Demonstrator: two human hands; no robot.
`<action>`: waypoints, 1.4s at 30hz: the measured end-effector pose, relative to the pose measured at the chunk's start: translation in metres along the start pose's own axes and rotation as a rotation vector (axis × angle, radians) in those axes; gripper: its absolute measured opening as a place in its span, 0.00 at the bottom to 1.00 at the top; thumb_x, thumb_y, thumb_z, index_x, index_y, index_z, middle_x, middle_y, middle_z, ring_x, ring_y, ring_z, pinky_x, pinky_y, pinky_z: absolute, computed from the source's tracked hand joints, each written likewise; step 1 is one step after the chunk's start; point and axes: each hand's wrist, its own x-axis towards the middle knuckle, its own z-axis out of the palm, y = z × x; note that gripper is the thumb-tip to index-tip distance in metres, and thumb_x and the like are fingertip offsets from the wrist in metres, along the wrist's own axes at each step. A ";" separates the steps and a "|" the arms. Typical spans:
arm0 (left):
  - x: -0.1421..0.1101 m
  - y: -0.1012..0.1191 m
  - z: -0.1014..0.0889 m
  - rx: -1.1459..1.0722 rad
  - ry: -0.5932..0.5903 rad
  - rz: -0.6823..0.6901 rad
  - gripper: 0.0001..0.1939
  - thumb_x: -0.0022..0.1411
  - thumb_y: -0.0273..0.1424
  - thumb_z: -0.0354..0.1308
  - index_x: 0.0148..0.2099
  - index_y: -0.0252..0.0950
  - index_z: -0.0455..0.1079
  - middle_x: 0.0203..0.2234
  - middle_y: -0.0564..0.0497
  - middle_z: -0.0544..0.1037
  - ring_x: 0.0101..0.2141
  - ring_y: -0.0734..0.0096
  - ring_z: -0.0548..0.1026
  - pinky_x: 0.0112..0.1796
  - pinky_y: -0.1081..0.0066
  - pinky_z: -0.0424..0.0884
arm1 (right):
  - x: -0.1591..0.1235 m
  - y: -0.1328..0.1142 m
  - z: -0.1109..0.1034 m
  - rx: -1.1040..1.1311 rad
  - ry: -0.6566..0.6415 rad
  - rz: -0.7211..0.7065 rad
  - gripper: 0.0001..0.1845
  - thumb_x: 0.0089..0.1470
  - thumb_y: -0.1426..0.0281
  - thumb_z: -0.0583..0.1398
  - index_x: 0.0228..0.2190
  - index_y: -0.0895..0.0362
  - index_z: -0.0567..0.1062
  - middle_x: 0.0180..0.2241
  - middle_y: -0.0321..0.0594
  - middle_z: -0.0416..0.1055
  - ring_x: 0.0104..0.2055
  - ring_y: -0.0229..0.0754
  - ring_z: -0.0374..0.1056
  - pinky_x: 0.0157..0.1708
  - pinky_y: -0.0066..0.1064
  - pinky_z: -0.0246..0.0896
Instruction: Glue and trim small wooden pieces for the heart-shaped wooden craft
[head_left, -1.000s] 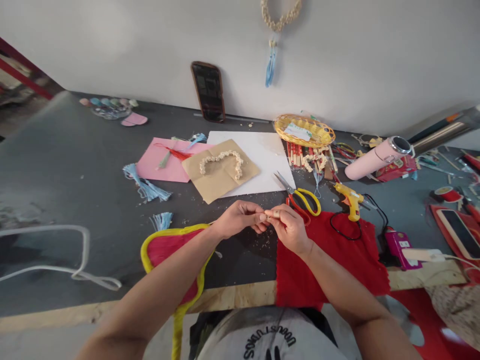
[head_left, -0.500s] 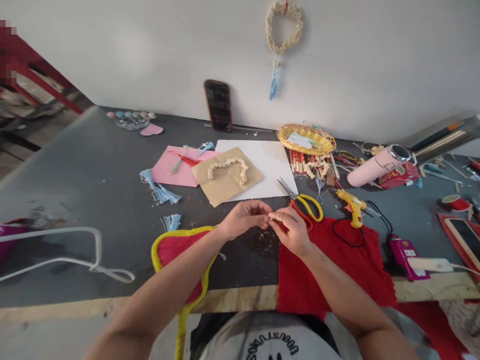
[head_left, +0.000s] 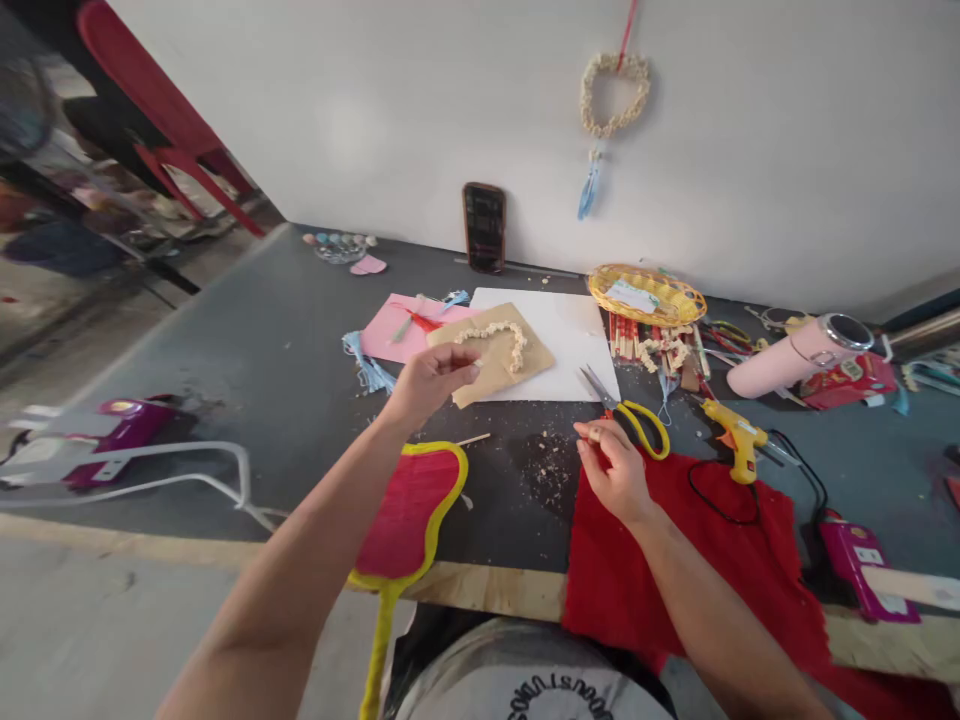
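My left hand [head_left: 435,380] is raised over the near left edge of the brown paper [head_left: 536,362], thumb and fingers pinched; whatever tiny thing may be at the tips is too small to name. On that paper lies a curved strand of cream-coloured small pieces [head_left: 495,332]. My right hand [head_left: 616,472] is closed above the red cloth [head_left: 675,560], with a small pale piece [head_left: 595,434] showing at its fingers. Beside it are scissors [head_left: 637,425] with yellow and red handles. Pale crumbs [head_left: 551,470] are scattered between my hands.
A yellow-edged red fan [head_left: 409,510] lies under my left forearm. To the right are a yellow glue gun [head_left: 735,440], a pink bottle [head_left: 795,355] and a purple power strip [head_left: 859,565]. A wicker basket [head_left: 679,305] and phone [head_left: 485,228] stand near the wall. White hanger-like tubing [head_left: 217,455] lies left.
My hands were together over the dark table and are now apart. The left has moved up and left to the brown paper; the right stays near the scissors. The view has turned leftward.
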 end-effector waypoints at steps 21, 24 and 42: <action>0.026 -0.032 -0.018 0.967 0.085 0.042 0.17 0.57 0.32 0.58 0.50 0.40 0.66 0.37 0.49 0.81 0.41 0.59 0.77 0.40 0.66 0.68 | 0.001 -0.001 -0.002 -0.007 -0.012 -0.001 0.12 0.60 0.76 0.57 0.43 0.55 0.76 0.38 0.43 0.73 0.40 0.40 0.73 0.42 0.33 0.73; 0.027 -0.033 -0.019 0.963 0.079 0.055 0.16 0.57 0.33 0.59 0.49 0.40 0.66 0.37 0.49 0.81 0.41 0.59 0.77 0.41 0.66 0.68 | 0.001 -0.001 -0.002 -0.007 -0.016 0.004 0.12 0.60 0.76 0.57 0.43 0.55 0.76 0.38 0.44 0.73 0.40 0.40 0.73 0.42 0.34 0.73; 0.026 -0.037 -0.018 1.094 0.108 0.085 0.11 0.59 0.32 0.52 0.41 0.37 0.74 0.36 0.46 0.81 0.40 0.59 0.77 0.39 0.66 0.69 | 0.003 -0.003 -0.003 0.025 -0.012 -0.006 0.11 0.59 0.77 0.57 0.41 0.55 0.76 0.36 0.42 0.73 0.39 0.40 0.73 0.40 0.32 0.73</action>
